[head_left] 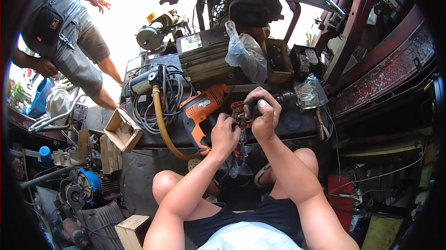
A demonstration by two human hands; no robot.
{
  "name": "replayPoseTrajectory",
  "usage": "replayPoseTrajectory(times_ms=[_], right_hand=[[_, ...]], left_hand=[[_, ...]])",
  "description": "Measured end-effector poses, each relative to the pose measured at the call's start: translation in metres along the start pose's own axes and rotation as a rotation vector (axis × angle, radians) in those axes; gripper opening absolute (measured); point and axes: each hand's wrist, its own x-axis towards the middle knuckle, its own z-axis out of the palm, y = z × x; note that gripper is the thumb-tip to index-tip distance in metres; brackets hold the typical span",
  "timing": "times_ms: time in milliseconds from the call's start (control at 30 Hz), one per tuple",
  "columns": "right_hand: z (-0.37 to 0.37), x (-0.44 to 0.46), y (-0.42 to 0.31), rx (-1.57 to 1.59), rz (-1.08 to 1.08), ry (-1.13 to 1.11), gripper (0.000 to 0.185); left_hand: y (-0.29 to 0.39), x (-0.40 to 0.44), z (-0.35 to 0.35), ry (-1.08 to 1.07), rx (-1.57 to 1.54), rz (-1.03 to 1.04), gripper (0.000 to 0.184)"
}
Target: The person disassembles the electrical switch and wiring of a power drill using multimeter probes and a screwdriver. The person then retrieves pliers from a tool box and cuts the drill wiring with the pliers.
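Observation:
On the dark bench in front of me lies an opened power tool (238,110), its reddish-orange housing showing inner parts. My left hand (226,134) is at its near left side, fingers bent and pressed together against it. My right hand (264,114) is closed above its right side, thumb on top, around something dark that the fingers mostly hide. A dark drill chuck (287,97) sticks out to the right behind this hand. Left of my hands an assembled orange drill (200,110) lies on its side, its grip toward me.
Left on the bench are coiled grey cables (172,96), a yellow hose (160,120) and an open cardboard box (123,130). A plastic bag (248,52) hangs by a wooden box. Another person (76,41) stands at the left. Motor parts (88,185) crowd the floor at left.

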Motion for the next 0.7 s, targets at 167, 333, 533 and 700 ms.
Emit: replayPoseTrajectory(times_ms=[167,333,533,700], right_hand=[[-0.002,0.001,0.004,0.008,0.01,0.043,0.039],[-0.004,0.0,0.001,-0.015,-0.017,-0.032,0.039],[-0.003,0.002,-0.004,-0.479,-0.385,-0.192,0.017],[0.0,0.006,-0.061,-0.915,-0.361,-0.49,0.027]], left_hand=[[0.0,0.0,-0.001,-0.015,-0.002,0.006,0.015],[0.0,0.0,0.0,-0.01,-0.007,0.001,0.015],[0.0,-0.001,-0.001,-0.023,0.005,0.009,0.015],[-0.003,0.002,-0.004,-0.072,0.008,0.026,0.014]])
